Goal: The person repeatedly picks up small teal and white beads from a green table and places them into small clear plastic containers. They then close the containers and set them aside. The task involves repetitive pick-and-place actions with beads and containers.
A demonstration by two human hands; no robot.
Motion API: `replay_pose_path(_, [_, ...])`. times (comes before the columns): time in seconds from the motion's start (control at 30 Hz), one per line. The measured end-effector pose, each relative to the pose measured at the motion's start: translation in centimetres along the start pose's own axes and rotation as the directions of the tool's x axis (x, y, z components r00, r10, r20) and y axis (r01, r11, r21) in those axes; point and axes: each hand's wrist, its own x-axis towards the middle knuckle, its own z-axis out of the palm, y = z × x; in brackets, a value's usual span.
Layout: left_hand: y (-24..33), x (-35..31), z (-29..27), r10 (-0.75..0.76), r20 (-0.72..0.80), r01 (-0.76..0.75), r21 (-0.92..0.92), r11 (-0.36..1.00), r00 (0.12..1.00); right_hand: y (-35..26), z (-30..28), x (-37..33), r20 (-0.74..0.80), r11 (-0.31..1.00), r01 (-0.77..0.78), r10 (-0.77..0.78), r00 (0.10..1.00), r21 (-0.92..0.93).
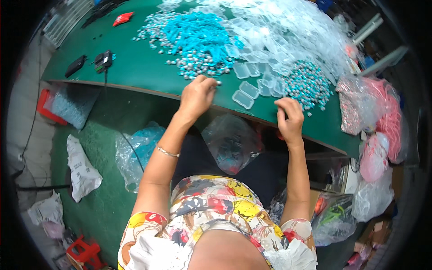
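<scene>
My left hand [197, 96] is at the table's near edge, fingers curled together. A small silver bead-like piece [219, 83] lies right by its fingertips; whether the hand holds it is unclear. Just beyond are a pile of silver-and-blue pieces [198, 64] and a heap of bright blue cords [198, 33]. My right hand [291, 118] is bent over the same edge with its fingers closed, their contents hidden. Nearest to it is a second pile of silver-and-blue pieces [308, 85]. Between the hands lie several clear plastic boxes [243, 99].
A large heap of clear boxes [288, 31] covers the green table's [130, 67] far right. Black devices [103, 61] and a red packet [123, 19] lie at left. Bags with pink cords [384, 112] hang at the right edge. Plastic bags [231, 139] sit underneath.
</scene>
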Motion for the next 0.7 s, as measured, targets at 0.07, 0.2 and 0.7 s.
replay_pose_path(0.07, [1.1, -0.3, -0.7, -0.013, 0.049, 0.014, -0.026, 1.000, 0.999, 1.8, -1.4, -0.4, -0.095, 0.989, -0.096, 0.086, 0.992, -0.109])
replay_pose_path(0.2, [0.5, -0.5, -0.1, 0.053, -0.047, -0.056, -0.060, 0.997, 0.997, 4.8, -2.9, -1.5, -0.098, 0.927, -0.315, 0.301, 0.949, -0.202])
replay_pose_path(0.7, [2.2, -0.6, 0.1, -0.104, 0.004, 0.102, -0.244, 0.965, 0.995, 1.5, 0.1, -0.2, 0.048, 0.939, -0.168, 0.191, 0.980, -0.302])
